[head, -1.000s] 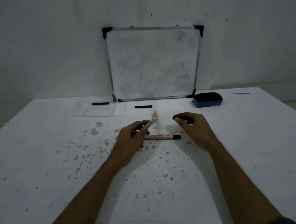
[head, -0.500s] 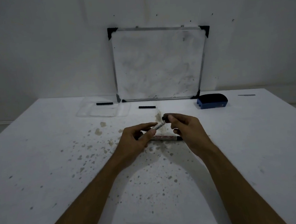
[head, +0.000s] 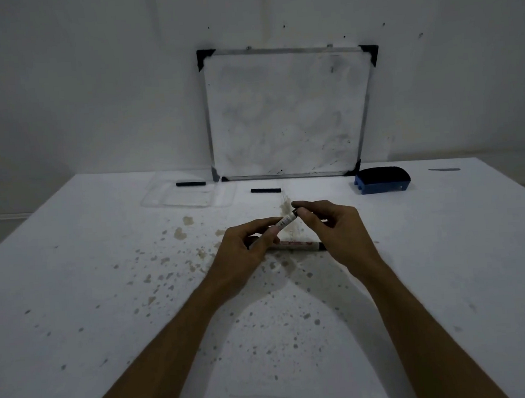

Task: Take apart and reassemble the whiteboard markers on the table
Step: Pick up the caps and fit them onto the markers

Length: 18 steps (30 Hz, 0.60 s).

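My left hand holds a white whiteboard marker barrel tilted up to the right. The fingertips of my right hand pinch a small black piece at the barrel's upper end, touching it. A second white marker with red print and a black end lies flat on the table below both hands. Two black stick-shaped parts lie further back: one on the table, another in a clear tray.
A clear plastic tray sits at the back left. A small whiteboard leans on the wall, a blue eraser beside it. A thin grey object lies far right. Brown stains speckle the white table.
My right hand has moved left from open air to the upper end of the marker in my left hand and closed its fingertips on the black piece there.
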Tool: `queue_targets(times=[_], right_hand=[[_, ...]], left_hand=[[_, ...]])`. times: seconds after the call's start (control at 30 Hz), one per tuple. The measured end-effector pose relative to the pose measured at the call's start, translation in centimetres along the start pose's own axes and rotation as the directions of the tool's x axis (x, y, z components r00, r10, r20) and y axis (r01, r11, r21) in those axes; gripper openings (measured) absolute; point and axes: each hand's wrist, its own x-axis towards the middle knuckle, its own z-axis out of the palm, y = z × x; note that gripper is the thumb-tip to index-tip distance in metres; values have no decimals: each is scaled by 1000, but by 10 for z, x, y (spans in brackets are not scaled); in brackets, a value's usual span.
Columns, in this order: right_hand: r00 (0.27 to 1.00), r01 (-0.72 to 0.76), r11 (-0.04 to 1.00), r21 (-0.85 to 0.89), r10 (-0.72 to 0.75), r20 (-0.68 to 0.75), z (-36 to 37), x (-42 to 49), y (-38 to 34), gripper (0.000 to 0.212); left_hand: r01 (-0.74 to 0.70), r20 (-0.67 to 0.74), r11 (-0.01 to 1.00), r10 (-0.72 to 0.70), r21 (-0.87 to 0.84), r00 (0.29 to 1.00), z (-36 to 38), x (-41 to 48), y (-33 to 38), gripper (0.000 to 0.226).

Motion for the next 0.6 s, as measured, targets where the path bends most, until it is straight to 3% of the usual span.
queue_targets(times=[0.3,0.53,0.6], right_hand=[[999,-43,974,224,37,34,10,-10,-3,16],[996,-16,996,92,8,86,2,-5,-3,17],[998,-21,997,72,16,68,3,-3,-10,27]], left_hand=[[57,1,993,-57,-108,998,-6,-1,4,34],[84,57,996,-82,-20,995,-2,-2,13,25],[70,116,997,-73,28,991,8,2,27,29]])
